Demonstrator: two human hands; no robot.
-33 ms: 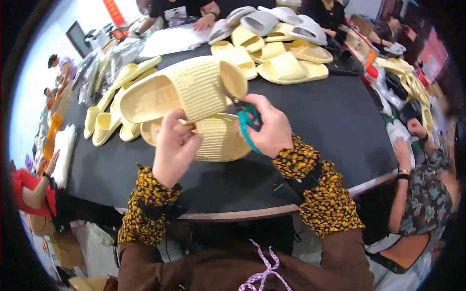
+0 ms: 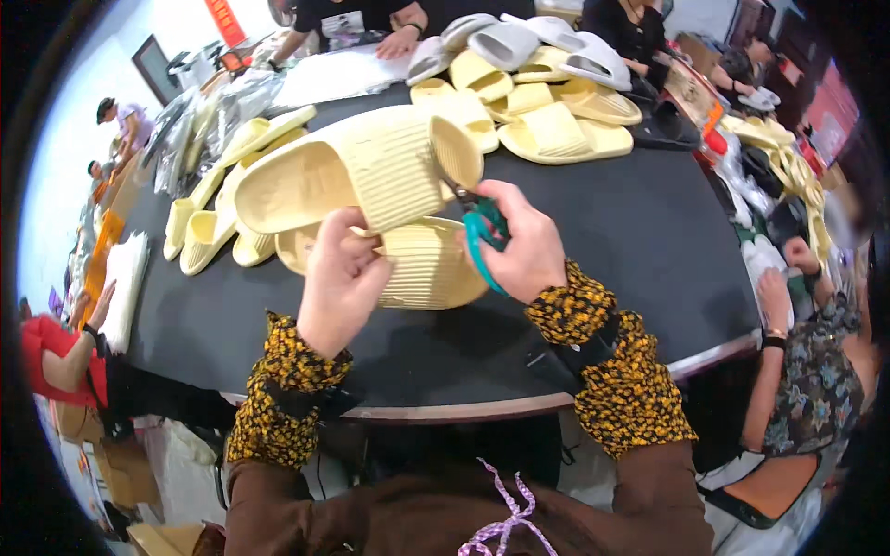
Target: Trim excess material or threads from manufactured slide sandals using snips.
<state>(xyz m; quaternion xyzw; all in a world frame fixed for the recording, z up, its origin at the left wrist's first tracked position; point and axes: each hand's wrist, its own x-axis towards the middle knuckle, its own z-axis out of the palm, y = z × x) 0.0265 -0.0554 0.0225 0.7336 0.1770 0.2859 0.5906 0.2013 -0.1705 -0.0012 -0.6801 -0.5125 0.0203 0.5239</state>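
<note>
My left hand [image 2: 338, 278] grips the strap edge of a pale yellow ribbed slipper [image 2: 343, 176] and holds it tilted above the black table [image 2: 630, 241]. A second yellow slipper [image 2: 431, 273] lies flat under it, touching my left fingers. My right hand [image 2: 528, 241] is closed on teal-handled scissors [image 2: 482, 236]. Their blades point at the toe end of the raised slipper. Both forearms wear yellow-and-black patterned sleeve covers.
A heap of yellow and grey slippers [image 2: 538, 83] fills the far side of the table. More yellow slippers [image 2: 209, 222] lie at the left. Other people sit around: one at the right [image 2: 816, 380], one in red at the left [image 2: 56, 357], others across [image 2: 371, 23].
</note>
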